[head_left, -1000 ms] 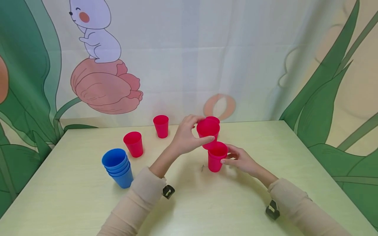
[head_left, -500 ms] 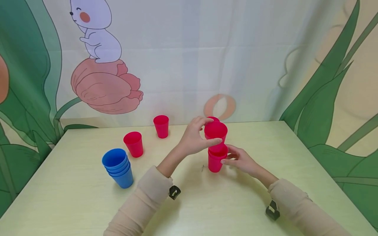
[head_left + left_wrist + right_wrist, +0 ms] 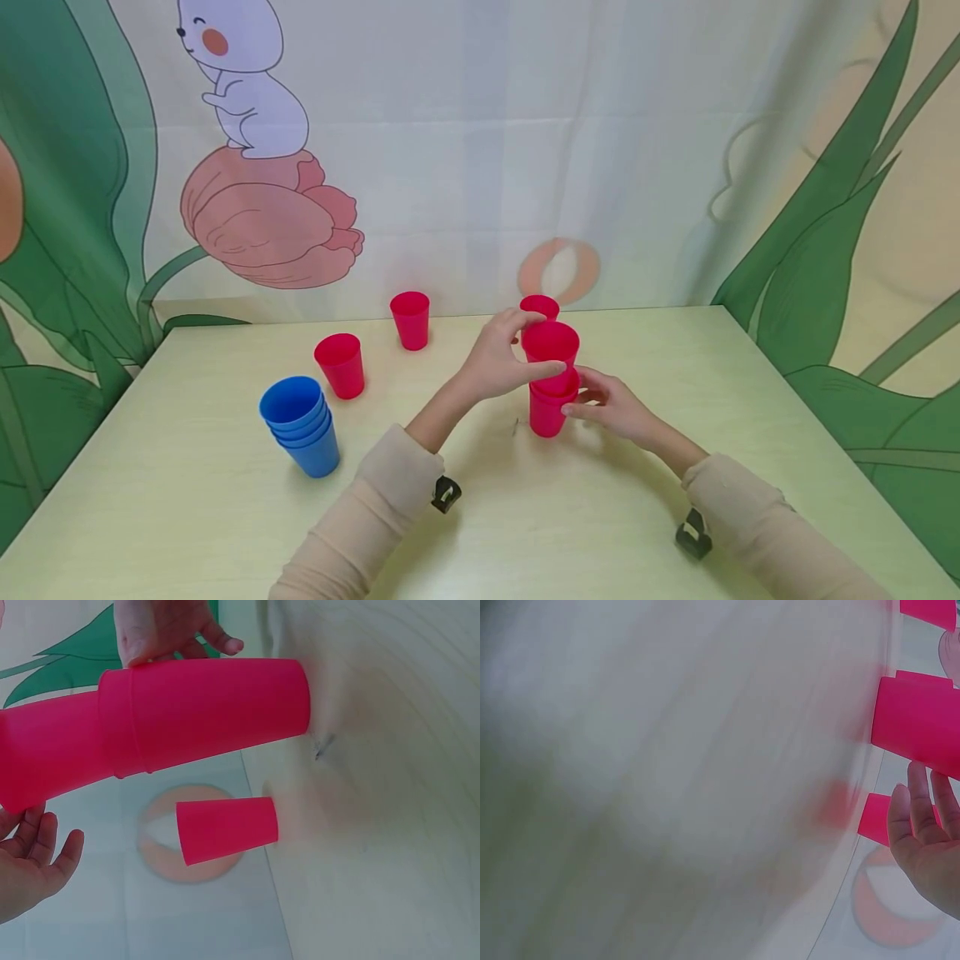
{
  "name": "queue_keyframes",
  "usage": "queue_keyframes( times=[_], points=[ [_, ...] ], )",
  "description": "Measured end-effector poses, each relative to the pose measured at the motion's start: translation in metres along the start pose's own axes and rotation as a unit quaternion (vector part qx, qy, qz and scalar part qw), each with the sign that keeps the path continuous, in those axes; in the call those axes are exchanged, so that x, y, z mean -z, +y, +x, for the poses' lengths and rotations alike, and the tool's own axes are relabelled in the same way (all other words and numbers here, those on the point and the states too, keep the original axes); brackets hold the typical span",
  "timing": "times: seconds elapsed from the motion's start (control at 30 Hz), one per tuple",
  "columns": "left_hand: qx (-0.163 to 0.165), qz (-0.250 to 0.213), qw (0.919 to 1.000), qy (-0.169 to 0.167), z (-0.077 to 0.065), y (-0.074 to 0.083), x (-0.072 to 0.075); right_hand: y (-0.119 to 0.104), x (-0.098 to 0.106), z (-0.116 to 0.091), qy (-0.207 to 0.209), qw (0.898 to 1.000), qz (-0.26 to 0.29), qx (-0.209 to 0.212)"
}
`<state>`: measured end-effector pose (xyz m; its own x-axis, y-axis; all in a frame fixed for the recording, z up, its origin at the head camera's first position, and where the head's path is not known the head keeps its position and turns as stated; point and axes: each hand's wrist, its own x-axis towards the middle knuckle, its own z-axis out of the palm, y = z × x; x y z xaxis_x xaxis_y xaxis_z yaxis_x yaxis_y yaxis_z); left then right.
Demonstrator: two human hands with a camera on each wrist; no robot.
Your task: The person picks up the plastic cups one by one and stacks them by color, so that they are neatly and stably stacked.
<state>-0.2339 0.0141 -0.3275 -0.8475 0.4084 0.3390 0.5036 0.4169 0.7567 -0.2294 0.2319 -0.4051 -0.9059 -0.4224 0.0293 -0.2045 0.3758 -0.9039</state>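
My left hand (image 3: 498, 358) holds a red cup (image 3: 551, 340) by its rim, fingers at the far side and thumb at the near side. Its base sits in the mouth of two nested red cups (image 3: 547, 417) that stand upright on the table. My right hand (image 3: 615, 408) grips those nested cups from the right, thumb in front and fingers behind. In the left wrist view the held cup (image 3: 49, 746) lines up with the nested pair (image 3: 217, 701), most of its body still outside. The right wrist view has the right fingers (image 3: 919, 799) against the side of the nested cups (image 3: 919, 720).
Behind my left hand stands another red cup (image 3: 538, 306), partly hidden. Two single red cups, one nearer (image 3: 341, 367) and one farther back (image 3: 411, 321), stand to the left. Nested blue cups (image 3: 303, 429) are at the front left. A printed curtain (image 3: 450, 167) hangs behind the table (image 3: 187, 517).
My left hand has carried its red cup right and then down, from above and behind the nested cups into their mouth. The right hand has stayed in place around the nested cups.
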Motion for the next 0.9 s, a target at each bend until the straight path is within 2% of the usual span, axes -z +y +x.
queue_keyframes(
  times=[0.33, 0.57, 0.7, 0.9],
  points=[
    [0.024, -0.01, 0.9994, -0.025, -0.001, -0.011, -0.011, -0.002, 0.0, -0.001, -0.004, 1.0, 0.001, 0.01],
    [0.013, 0.001, 0.9992, -0.038, -0.001, -0.019, -0.018, -0.026, -0.002, -0.009, -0.01, 1.0, 0.007, 0.011],
    [0.006, -0.002, 0.999, -0.044, -0.002, -0.021, -0.02, -0.029, -0.003, -0.009, -0.01, 1.0, 0.008, 0.011],
    [0.019, 0.019, 0.9978, -0.061, -0.002, -0.023, -0.023, -0.027, -0.003, -0.009, -0.012, 1.0, 0.017, 0.01]
  ],
)
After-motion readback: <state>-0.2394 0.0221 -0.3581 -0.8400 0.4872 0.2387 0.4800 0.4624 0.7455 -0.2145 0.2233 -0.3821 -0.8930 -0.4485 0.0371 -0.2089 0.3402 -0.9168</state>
